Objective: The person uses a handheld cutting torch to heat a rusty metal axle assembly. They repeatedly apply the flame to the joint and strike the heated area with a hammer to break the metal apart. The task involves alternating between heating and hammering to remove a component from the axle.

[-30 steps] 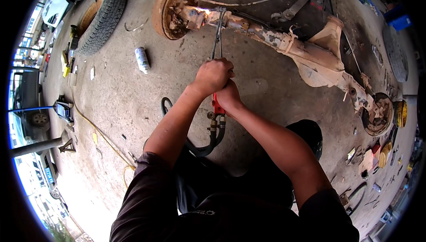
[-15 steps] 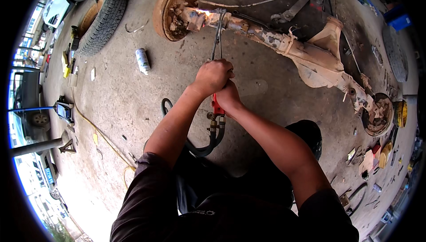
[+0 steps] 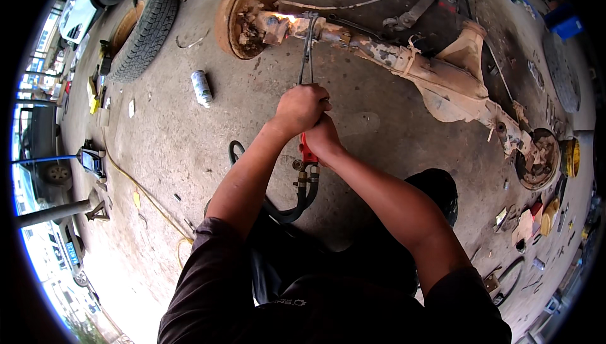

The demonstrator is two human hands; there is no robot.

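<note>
Far left, tyre (image 3: 144, 33) on the concrete floor (image 3: 246, 101), yellow hose (image 3: 162, 213) trailing below it. Next, spray can (image 3: 201, 88) on its side, well apart from your hands. Then a rusty brake drum (image 3: 240, 19) on the axle's left end, with a bright orange glow (image 3: 290, 18) just beside it. Black hoses (image 3: 291, 214) loop under your forearms to brass fittings at the torch's rear. Your left hand (image 3: 302, 107) is clenched round the torch's front, by the slim twin tubes (image 3: 305, 60); fingers partly hidden. Red torch (image 3: 308, 150) sits mid-view, in front of you, tubes reaching up to the axle; contact there, cannot tell. Your right hand (image 3: 322, 137) grips the red body, just behind and touching the left. Axle housing (image 3: 451, 88) slants down rightward, ending at a second drum (image 3: 540, 177). Blue box (image 3: 566, 25) at far right.
</note>
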